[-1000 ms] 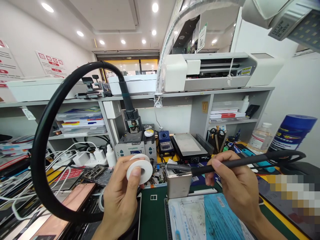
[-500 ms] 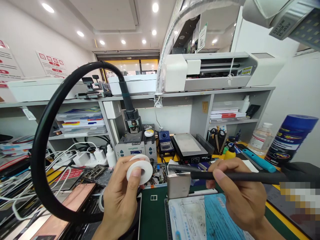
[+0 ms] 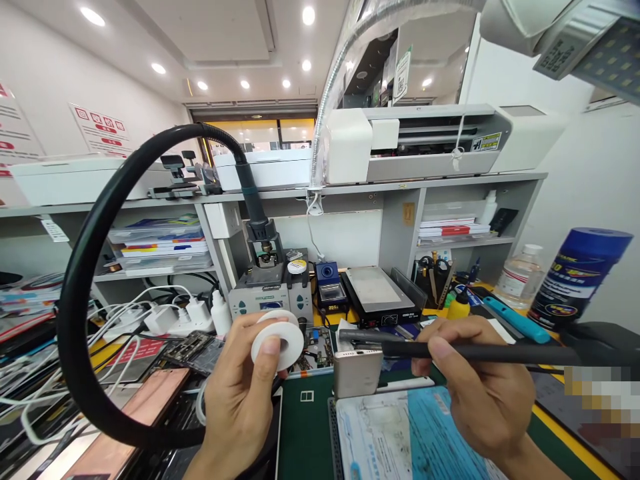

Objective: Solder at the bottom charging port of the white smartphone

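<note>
Head view: left hand (image 3: 239, 403), fingers clamped on spool (image 3: 291, 332); right hand (image 3: 483, 393), fingers clamped on black tool (image 3: 400, 350); phone (image 3: 356, 376) between.

The wall poster (image 3: 101, 131) apparently reads 回收价格, and the display (image 3: 332, 308) on the blue station (image 3: 327, 273) 355.

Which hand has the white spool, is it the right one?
No, the left hand holds the white spool, and the right hand holds a black tool.

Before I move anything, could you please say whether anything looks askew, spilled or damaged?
The white cables at left lie tangled; the blue-and-white pad, bottom centre, has dark streaks and looks soiled. I see no spill.
</note>
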Demonstrator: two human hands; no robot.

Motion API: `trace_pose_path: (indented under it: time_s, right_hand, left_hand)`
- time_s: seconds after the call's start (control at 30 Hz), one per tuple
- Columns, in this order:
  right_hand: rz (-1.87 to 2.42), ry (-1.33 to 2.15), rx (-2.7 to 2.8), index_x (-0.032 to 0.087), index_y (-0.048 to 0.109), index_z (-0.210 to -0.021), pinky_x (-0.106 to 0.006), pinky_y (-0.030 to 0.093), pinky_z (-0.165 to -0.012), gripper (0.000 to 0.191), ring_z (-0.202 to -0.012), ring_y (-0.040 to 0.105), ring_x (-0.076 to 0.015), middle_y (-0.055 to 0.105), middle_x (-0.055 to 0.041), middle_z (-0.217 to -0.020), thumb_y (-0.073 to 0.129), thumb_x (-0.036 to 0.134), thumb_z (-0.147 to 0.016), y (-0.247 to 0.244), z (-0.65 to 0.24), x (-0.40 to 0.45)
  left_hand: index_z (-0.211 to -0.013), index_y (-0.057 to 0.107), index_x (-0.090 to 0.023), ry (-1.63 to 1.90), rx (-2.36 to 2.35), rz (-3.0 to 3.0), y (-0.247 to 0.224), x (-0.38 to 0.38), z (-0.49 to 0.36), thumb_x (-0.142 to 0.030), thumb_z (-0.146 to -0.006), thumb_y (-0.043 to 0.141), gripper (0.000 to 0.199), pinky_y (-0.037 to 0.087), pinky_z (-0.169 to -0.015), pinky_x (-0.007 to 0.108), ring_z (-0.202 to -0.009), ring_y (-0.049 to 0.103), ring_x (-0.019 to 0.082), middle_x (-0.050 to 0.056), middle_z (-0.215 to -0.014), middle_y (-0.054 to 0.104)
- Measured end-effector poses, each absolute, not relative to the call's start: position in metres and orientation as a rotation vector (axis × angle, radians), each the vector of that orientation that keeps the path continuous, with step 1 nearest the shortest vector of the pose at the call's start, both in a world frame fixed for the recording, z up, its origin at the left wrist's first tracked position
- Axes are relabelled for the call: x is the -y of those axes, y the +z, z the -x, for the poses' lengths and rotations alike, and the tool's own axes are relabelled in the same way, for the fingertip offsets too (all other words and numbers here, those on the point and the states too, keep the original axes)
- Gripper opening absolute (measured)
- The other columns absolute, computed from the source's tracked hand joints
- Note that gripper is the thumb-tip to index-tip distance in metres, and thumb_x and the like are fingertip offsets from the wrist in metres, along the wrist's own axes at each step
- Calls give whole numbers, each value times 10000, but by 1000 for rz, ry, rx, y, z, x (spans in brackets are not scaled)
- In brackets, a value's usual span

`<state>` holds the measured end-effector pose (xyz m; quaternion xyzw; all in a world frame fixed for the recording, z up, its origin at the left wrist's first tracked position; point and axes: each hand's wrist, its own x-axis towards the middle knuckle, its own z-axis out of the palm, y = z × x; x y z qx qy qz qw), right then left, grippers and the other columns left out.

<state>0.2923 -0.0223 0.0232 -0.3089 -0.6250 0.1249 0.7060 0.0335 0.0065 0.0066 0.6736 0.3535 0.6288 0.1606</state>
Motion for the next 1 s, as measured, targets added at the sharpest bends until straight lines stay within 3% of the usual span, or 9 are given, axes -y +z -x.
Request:
trace_pose_path:
  time_s: [0.13, 0.37, 1.0]
  right_hand:
    - [711, 286, 1362, 232, 619, -858, -244, 535, -533, 134, -541, 636, -113, 625, 26, -741, 604, 203, -988, 25, -292, 23]
    - [726, 359, 1363, 241, 627, -853, -256, 541, -510, 141, -555, 639, -133, 629, 11, -770, 611, 222, -992, 22, -294, 24]
    - [664, 359, 1326, 237, 631, -873, -296, 532, -526, 123, -545, 631, -145, 632, 6, -770, 606, 183, -981, 18, -292, 23]
  left_hand:
    - [-1136, 710, -264, 1813, -1026, -1928, 8, -6, -33, -296, -1029, 529, 212, 577, -761, 290, -1067, 624, 232, 66, -1195, 632]
    - [-1161, 696, -284, 1798, -1027, -1920, 8, -5, -34, -299, -1035, 525, 213, 558, -605, 215, -1008, 643, 196, 53, -1191, 598]
    - [-1151, 710, -274, 1793, -1020, -1872, 9, -3, -35, -321, -1021, 541, 218, 575, -578, 240, -988, 638, 221, 72, -1202, 614]
